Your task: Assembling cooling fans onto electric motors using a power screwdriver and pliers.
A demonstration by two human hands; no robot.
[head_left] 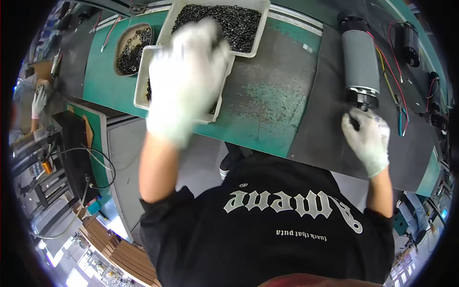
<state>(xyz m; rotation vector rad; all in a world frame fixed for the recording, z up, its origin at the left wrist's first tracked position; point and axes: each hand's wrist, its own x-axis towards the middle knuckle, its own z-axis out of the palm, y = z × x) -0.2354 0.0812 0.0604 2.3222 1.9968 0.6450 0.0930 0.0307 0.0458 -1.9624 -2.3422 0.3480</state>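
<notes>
My left hand (191, 76), in a white glove, is over the parts bins. It is smeared by motion, so its fingers do not show clearly. Behind it, a white bin (262, 24) is full of small black parts (239, 26). A second white bin (142, 88), partly covered by my hand and wrist, stands nearer. On the right, the gloved fingers of my right hand (370, 138) are curled at the near end of a grey cylindrical motor (361, 60) with black ends. Thumb and forefinger close round its near tip, which they partly hide.
An oval tray (119, 52) of small black parts stands left of the bins. Red and yellow wires (389, 71) and a blue-handled tool (400, 122) lie right of the motor. Further black motors (411, 45) are at the far right. Another person's gloved hand (39, 101) shows far left.
</notes>
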